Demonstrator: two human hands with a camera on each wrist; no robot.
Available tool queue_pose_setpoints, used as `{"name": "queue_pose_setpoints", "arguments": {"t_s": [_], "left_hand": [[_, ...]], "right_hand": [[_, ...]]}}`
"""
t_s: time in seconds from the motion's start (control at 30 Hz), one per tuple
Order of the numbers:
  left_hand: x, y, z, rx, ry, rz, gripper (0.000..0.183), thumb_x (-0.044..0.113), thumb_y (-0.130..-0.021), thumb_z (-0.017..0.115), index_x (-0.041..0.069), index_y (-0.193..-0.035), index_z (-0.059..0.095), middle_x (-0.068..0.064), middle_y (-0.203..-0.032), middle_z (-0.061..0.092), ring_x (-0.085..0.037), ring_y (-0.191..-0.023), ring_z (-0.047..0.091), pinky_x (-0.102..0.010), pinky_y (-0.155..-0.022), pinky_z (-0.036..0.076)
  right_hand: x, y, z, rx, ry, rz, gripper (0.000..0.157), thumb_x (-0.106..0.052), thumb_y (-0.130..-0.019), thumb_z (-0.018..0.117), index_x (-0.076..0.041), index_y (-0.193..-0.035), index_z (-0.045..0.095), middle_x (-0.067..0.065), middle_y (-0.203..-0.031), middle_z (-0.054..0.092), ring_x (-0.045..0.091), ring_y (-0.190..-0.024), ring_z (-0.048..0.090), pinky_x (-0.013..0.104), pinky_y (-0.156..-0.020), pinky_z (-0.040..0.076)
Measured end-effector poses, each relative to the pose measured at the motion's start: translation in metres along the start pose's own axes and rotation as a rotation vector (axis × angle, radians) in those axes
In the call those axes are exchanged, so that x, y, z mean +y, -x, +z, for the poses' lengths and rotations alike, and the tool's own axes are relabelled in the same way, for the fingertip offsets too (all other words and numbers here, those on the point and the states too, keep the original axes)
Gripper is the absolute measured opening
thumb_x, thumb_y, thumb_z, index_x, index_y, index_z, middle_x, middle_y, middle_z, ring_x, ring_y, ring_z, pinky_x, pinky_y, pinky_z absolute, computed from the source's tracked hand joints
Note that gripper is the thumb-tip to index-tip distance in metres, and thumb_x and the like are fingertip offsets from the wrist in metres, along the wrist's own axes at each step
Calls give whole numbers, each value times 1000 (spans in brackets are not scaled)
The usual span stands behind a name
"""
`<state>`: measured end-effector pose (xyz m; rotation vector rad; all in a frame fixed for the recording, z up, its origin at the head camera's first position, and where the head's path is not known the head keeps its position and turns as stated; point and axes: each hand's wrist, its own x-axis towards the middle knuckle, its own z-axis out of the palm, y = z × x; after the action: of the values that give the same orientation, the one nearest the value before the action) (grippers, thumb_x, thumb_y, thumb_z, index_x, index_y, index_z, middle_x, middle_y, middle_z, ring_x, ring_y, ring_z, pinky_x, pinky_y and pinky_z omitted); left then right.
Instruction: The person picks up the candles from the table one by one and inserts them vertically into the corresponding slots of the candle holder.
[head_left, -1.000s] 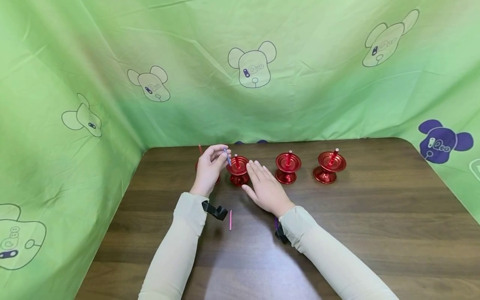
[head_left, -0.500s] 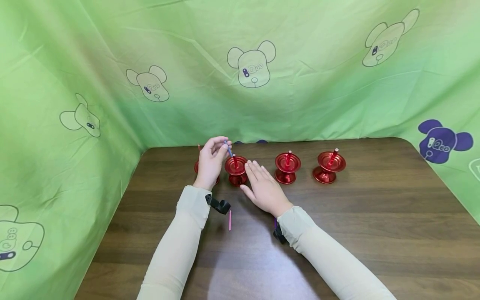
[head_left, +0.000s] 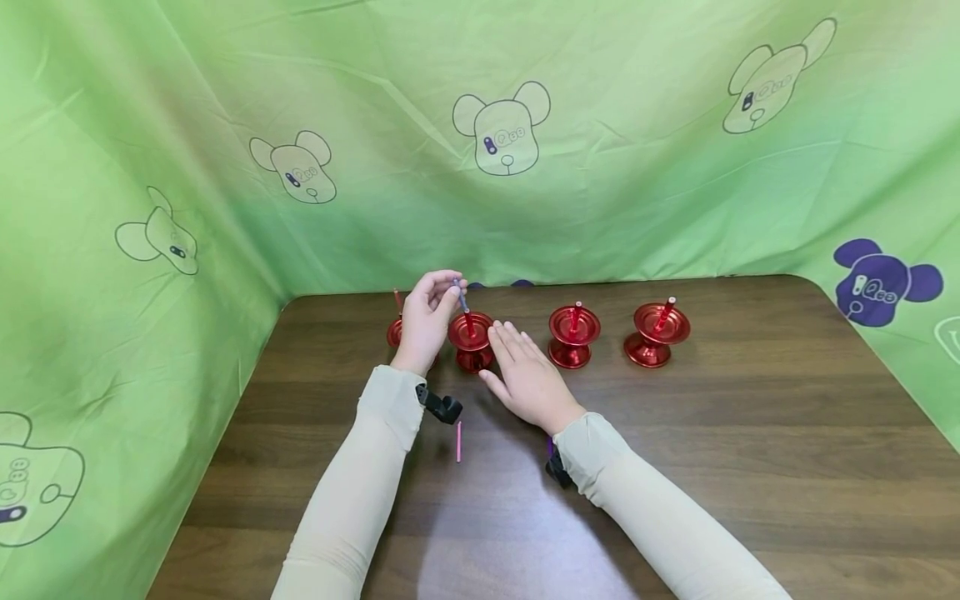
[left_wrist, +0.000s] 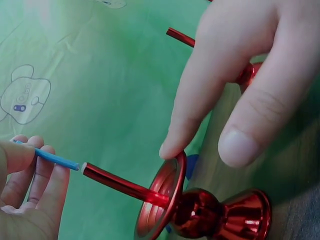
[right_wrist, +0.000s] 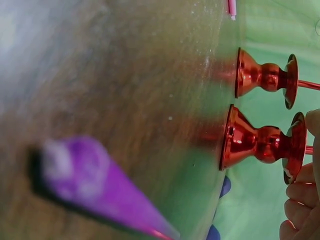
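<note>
My left hand (head_left: 427, 321) pinches a thin blue candle (left_wrist: 57, 159) between thumb and fingers. Its lower end meets or nearly meets the top of the red tube (left_wrist: 120, 186) standing in a shiny red candle holder (head_left: 471, 331); contact is unclear. On the other side of that holder, my right hand (head_left: 531, 379) has its fingers extended, a fingertip (left_wrist: 172, 145) at the dish rim. Partly behind my left hand stands another red holder (head_left: 394, 332), also seen in the right wrist view.
Two more red holders, one (head_left: 574, 336) mid-table and one (head_left: 657, 335) farther right, stand in the row. A pink candle (head_left: 459, 442) lies nearer me. A purple candle (right_wrist: 115, 190) lies under my right wrist. Green cloth (head_left: 600, 200) hangs behind the table.
My left hand has moved slightly up and right, bringing the blue candle over the red tube's top. My right hand stays beside the holder.
</note>
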<state>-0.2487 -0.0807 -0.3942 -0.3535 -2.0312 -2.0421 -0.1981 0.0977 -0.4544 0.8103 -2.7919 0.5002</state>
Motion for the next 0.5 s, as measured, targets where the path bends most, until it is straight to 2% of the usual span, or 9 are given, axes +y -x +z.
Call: {"name": "queue_pose_setpoints", "arguments": {"t_s": [0.13, 0.33, 0.5], "left_hand": [[-2, -1, -1, 6, -5, -10, 22, -2, -102, 56, -7, -123, 60, -27, -118, 67, -19, -101, 66, -29, -94, 55], [-2, -2, 0, -5, 18, -26, 24, -1, -102, 56, -10, -125, 58, -30, -121, 64, -40, -112, 63, -32, -96, 54], [-1, -2, 0, -8, 27, -50, 24, -1, -103, 55, -7, -125, 59, -32, -124, 62, -40, -113, 62, -31, -97, 54]], "right_hand": [[1, 0, 1, 1, 2, -2, 67, -38, -105, 54, 5, -153, 36, 22, -159, 35, 34, -150, 28, 47, -123, 22], [1, 0, 1, 9, 6, -6, 67, -38, -105, 55, 5, -152, 37, 22, -159, 35, 34, -150, 29, 47, -123, 23], [1, 0, 1, 14, 10, -13, 66, -37, -104, 55, 6, -152, 38, 22, -158, 36, 34, -149, 30, 48, -122, 24]]}}
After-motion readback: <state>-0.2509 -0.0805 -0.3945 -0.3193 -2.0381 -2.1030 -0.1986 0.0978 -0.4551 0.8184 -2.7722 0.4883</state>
